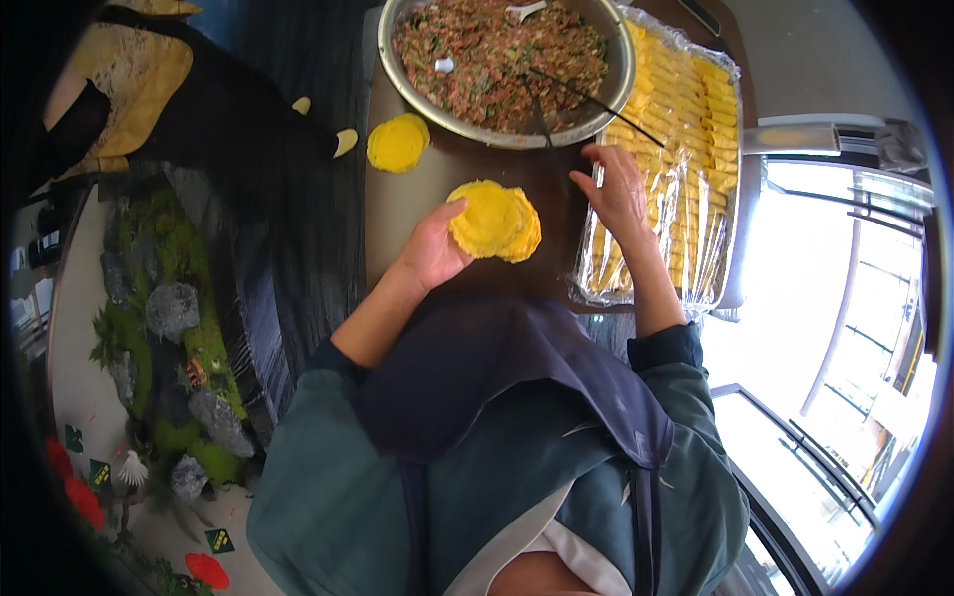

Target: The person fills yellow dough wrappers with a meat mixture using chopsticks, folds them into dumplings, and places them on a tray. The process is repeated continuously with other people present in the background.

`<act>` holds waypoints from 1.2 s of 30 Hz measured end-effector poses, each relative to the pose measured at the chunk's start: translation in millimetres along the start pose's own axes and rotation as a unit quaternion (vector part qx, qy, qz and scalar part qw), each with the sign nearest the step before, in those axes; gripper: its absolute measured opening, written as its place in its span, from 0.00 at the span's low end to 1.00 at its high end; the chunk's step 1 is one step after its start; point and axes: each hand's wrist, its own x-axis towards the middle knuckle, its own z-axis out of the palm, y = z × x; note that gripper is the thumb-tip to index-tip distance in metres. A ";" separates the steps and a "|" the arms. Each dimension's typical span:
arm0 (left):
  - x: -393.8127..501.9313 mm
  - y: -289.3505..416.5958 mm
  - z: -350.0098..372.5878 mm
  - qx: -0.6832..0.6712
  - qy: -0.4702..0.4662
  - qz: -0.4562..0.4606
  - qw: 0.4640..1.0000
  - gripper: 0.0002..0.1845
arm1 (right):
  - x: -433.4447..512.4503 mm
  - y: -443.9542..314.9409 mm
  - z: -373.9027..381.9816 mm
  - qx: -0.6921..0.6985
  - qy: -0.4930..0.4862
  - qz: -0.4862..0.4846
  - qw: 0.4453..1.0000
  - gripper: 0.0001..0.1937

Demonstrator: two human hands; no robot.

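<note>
My left hand (440,242) holds round yellow wrappers (488,220), overlapping one another, with the thumb on top. My right hand (615,190) has its fingers apart and nothing in them, over the near left part of a tray of folded yellow pieces (671,179) under clear plastic film. Beyond both hands stands a steel bowl (507,139) of minced meat filling (484,67) with green bits. A pair of dark chopsticks (600,108) leans in the bowl, and a white spoon (528,10) lies in the filling. Another yellow round (397,143) rests left of the bowl.
The brown board or tabletop (402,201) carries the bowl and tray. Two pale pieces (346,142) lie on the dark surface at left. Further left is a mossy display with grey rocks (173,309). A metal bar (791,139) is right of the tray, near a bright window.
</note>
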 end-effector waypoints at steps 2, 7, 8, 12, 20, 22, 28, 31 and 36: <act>-5.2 2.2 -0.2 0.014 0.002 0.003 1.000 0.25 | 1.4 6.5 -9.0 0.019 -0.117 0.081 0.990 0.23; -17.7 12.5 8.4 0.010 -0.028 -0.010 1.000 0.26 | -13.5 44.8 -11.5 -0.033 -0.044 0.281 0.958 0.30; -17.4 15.5 10.0 0.006 -0.041 -0.024 0.999 0.26 | -5.2 64.0 -8.6 -0.039 -0.005 0.298 0.954 0.34; -9.9 28.2 17.4 -0.015 -0.067 -0.047 0.997 0.27 | 29.3 56.2 -23.8 0.068 0.042 0.174 0.981 0.40; -5.2 24.9 5.9 -0.037 0.047 -0.050 0.997 0.23 | 54.6 7.6 -18.5 -0.084 -0.065 -0.226 0.968 0.30; -4.5 22.3 5.9 -0.022 0.071 -0.044 0.996 0.23 | 55.7 -6.4 -11.6 -0.081 -0.072 -0.279 0.954 0.25; 0.7 21.4 5.1 0.014 0.033 -0.031 0.999 0.24 | 67.0 -13.5 5.4 0.046 0.029 -0.266 0.963 0.06; 5.0 22.3 5.4 -0.002 0.027 -0.037 0.999 0.24 | 88.5 -5.9 -0.8 0.128 0.030 -0.191 0.973 0.05; 5.9 20.9 7.7 -0.009 0.029 -0.032 0.999 0.23 | 82.7 16.1 -23.2 0.352 0.116 0.067 0.926 0.14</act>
